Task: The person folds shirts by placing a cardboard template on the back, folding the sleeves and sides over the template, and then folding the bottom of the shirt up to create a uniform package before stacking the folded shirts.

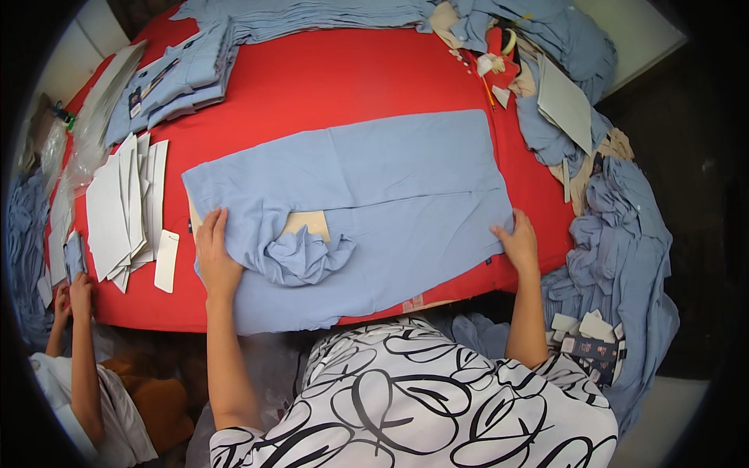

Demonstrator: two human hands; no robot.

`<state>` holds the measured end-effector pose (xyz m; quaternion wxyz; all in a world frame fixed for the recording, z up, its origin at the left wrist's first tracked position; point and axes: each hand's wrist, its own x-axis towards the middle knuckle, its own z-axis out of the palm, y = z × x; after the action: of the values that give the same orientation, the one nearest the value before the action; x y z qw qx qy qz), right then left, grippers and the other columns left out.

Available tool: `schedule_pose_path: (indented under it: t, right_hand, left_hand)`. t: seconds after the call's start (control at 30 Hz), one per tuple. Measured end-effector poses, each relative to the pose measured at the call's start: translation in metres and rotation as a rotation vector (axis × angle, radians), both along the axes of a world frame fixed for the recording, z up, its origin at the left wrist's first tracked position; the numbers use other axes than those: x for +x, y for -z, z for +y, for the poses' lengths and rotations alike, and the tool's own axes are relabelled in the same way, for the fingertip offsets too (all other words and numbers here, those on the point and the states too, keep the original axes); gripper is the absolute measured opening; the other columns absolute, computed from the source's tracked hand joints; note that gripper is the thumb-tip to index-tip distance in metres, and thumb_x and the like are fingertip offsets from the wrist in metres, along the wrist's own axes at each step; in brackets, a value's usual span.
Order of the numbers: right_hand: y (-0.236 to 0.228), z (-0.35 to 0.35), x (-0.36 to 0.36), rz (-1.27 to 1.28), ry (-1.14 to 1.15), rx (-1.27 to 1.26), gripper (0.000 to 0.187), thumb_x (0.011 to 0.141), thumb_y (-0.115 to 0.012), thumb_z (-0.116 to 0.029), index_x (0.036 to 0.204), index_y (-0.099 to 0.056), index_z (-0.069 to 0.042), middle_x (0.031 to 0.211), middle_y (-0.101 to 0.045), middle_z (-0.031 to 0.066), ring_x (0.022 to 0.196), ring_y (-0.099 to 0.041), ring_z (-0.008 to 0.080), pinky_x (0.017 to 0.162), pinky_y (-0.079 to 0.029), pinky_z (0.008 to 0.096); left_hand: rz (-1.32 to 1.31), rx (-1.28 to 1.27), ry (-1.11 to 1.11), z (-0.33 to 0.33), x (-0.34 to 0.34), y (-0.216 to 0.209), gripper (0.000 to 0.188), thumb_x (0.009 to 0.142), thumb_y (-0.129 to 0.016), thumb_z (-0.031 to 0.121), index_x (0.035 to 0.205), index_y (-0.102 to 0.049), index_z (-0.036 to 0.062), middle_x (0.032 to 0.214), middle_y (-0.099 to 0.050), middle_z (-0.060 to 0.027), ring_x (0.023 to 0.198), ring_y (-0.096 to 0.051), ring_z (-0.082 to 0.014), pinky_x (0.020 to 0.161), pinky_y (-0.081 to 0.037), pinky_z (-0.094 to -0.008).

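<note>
A light blue garment, which looks like a pair of trousers, lies spread across the red-covered table in front of me. Part of it is bunched up left of centre, where a cream patch shows in an opening. My left hand rests on the garment's left side with its fingers stretched out flat. At the right edge my right hand has its thumb on the cloth, with the fingers spread apart from it just beyond the edge. Neither hand has visibly closed on the fabric.
White cards are fanned out at the left, beside a white tag. Folded blue garments lie at the far left. Blue cloth heaps along the right. Another person's hands hold a small blue thing at the left edge.
</note>
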<state>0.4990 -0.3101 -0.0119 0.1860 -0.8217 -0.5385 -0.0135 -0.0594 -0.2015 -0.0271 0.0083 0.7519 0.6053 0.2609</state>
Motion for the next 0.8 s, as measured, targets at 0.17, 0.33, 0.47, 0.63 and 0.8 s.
schedule_pose_path:
  t: [0.17,0.33,0.47,0.63,0.8]
  right_hand:
    - [0.013,-0.043,0.004,0.311,0.143,0.189,0.037,0.082,-0.075,-0.018,0.106,-0.061,0.007,0.096,-0.068,0.0182,0.088,-0.066,0.0333,0.084,-0.051,0.0404]
    - [0.000,-0.072,0.036,0.831,0.331,0.130,0.024,0.082,-0.071,-0.004,0.103,-0.059,0.001,0.089,-0.067,0.0092,0.081,-0.064,0.0155,0.074,-0.052,0.0305]
    - [0.006,-0.075,0.024,0.184,0.326,0.012,0.027,0.084,-0.071,-0.008,0.109,-0.060,-0.003,0.097,-0.066,0.0136,0.092,-0.062,0.0267,0.082,-0.049,0.0396]
    - [-0.008,0.021,-0.016,0.210,0.138,0.172,0.032,0.091,-0.065,-0.027,0.110,-0.064,-0.002,0.107,-0.064,0.0171,0.103,-0.058,0.0343,0.089,-0.046,0.0435]
    - [0.004,0.103,0.000,0.156,0.238,0.149,0.045,0.087,-0.069,-0.041,0.107,-0.066,0.000,0.104,-0.067,0.0209,0.101,-0.063,0.0349,0.085,-0.049,0.0432]
  left_hand:
    - [0.020,-0.021,-0.007,0.002,0.004,0.001,0.065,0.078,-0.074,0.025,0.138,-0.053,0.0101,0.143,-0.049,-0.0110,0.134,-0.044,-0.0331,0.111,-0.037,-0.0417]
    - [-0.020,-0.038,-0.016,-0.001,0.001,-0.001,0.065,0.077,-0.076,0.023,0.137,-0.054,0.0089,0.143,-0.048,-0.0115,0.134,-0.042,-0.0346,0.112,-0.034,-0.0446]
    - [0.046,-0.021,-0.015,-0.002,0.001,-0.001,0.068,0.076,-0.076,0.028,0.139,-0.054,0.0113,0.144,-0.048,-0.0115,0.134,-0.043,-0.0337,0.110,-0.037,-0.0424]
    - [0.031,-0.025,0.007,-0.002,-0.006,0.003,0.067,0.076,-0.076,0.027,0.137,-0.055,0.0110,0.143,-0.048,-0.0112,0.134,-0.043,-0.0334,0.111,-0.036,-0.0433]
    - [-0.015,-0.024,0.070,-0.001,-0.007,-0.001,0.066,0.074,-0.078,0.023,0.135,-0.056,0.0090,0.142,-0.049,-0.0119,0.133,-0.043,-0.0359,0.111,-0.035,-0.0454]
